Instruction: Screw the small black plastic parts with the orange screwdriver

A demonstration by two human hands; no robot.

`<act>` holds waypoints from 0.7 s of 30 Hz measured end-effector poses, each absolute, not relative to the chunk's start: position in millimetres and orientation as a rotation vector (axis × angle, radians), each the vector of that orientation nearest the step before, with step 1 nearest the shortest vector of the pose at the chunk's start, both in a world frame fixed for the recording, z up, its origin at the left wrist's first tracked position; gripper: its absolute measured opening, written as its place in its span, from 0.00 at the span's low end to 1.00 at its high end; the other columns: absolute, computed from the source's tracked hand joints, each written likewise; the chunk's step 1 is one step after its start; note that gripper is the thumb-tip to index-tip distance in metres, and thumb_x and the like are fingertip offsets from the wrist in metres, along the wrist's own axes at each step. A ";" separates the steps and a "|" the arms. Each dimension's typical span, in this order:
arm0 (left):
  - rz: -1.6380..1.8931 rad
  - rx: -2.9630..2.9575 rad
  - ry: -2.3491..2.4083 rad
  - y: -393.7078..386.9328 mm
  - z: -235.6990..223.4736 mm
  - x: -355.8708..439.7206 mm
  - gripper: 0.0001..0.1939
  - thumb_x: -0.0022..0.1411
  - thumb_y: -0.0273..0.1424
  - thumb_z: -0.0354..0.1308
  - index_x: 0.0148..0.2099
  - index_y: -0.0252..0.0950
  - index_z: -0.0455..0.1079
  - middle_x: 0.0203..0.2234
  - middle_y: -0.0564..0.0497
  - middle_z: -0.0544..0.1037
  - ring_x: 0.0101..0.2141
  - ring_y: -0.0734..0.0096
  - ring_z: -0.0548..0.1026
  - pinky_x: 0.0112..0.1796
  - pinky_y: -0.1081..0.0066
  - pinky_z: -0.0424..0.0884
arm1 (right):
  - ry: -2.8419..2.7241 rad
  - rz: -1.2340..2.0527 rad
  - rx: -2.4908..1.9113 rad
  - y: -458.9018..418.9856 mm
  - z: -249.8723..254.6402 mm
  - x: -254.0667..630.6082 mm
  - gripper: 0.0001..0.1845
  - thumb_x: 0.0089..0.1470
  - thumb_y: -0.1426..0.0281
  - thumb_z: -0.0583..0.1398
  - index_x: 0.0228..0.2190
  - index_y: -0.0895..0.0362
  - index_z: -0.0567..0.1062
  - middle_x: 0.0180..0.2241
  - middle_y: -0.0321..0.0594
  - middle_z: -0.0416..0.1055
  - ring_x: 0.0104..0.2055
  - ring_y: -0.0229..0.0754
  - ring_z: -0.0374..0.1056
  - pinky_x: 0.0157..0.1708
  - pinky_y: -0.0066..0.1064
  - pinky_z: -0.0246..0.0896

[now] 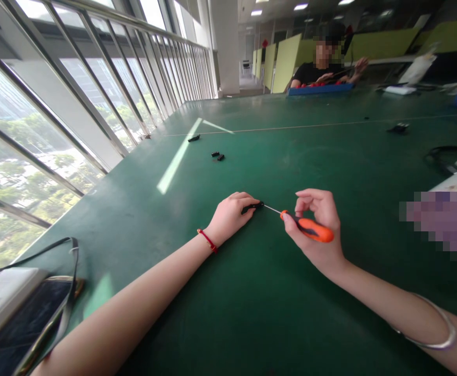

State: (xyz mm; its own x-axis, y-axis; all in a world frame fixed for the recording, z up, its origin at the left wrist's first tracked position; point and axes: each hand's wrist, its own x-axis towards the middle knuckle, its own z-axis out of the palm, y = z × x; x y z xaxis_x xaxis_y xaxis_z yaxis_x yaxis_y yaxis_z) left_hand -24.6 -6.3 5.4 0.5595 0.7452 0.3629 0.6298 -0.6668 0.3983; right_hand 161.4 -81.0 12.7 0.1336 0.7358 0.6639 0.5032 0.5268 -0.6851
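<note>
My left hand (231,214) rests on the green table (252,292), fingers curled over a small black part (252,207) and pinning it down. My right hand (317,225) grips a screwdriver with an orange handle (314,230). Its thin metal shaft (272,209) points left, and its tip meets the black part. A red cord sits on my left wrist, a silver bangle on my right forearm.
Several small black parts (217,155) lie farther out on the table, one (193,138) near the windows. A dark bag with a strap (28,318) lies at the near left. Another person (324,65) sits at the far end behind a blue tray (320,89). A black cable (443,156) lies at the right.
</note>
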 end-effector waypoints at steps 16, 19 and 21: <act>0.718 2.643 1.014 -5.4 3.4 -24.9 0.13 0.65 0.29 0.51 0.48 0.38 0.74 0.44 0.49 0.77 0.44 0.67 0.73 0.47 0.68 0.70 | -1.634 0.201 -1.121 -91.2 4.3 175.3 0.10 0.49 0.72 0.61 0.36 0.52 0.69 0.18 0.30 0.61 0.23 0.38 0.61 0.27 0.33 0.62; 0.722 2.648 1.006 -4.8 2.8 -25.4 0.14 0.65 0.29 0.50 0.48 0.38 0.74 0.44 0.49 0.77 0.44 0.67 0.73 0.47 0.68 0.70 | -1.657 0.217 -1.112 -92.7 4.9 175.2 0.07 0.50 0.72 0.61 0.33 0.52 0.69 0.19 0.31 0.65 0.24 0.38 0.64 0.27 0.32 0.62; 0.718 2.649 1.008 -4.6 2.8 -25.5 0.14 0.65 0.29 0.50 0.48 0.38 0.74 0.44 0.49 0.77 0.44 0.67 0.73 0.47 0.68 0.70 | -1.599 0.189 -1.085 -92.5 5.6 174.1 0.11 0.48 0.73 0.62 0.35 0.52 0.69 0.24 0.34 0.68 0.27 0.38 0.65 0.28 0.32 0.64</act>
State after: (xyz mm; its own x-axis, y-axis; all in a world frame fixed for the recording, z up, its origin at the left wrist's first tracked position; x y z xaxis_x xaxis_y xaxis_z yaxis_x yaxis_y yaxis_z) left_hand -25.5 -4.6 2.8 0.6461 0.6703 0.3651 0.5639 -0.7415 0.3635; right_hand 174.1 -92.5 5.6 0.0629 0.7177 0.6935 0.5364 0.5616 -0.6300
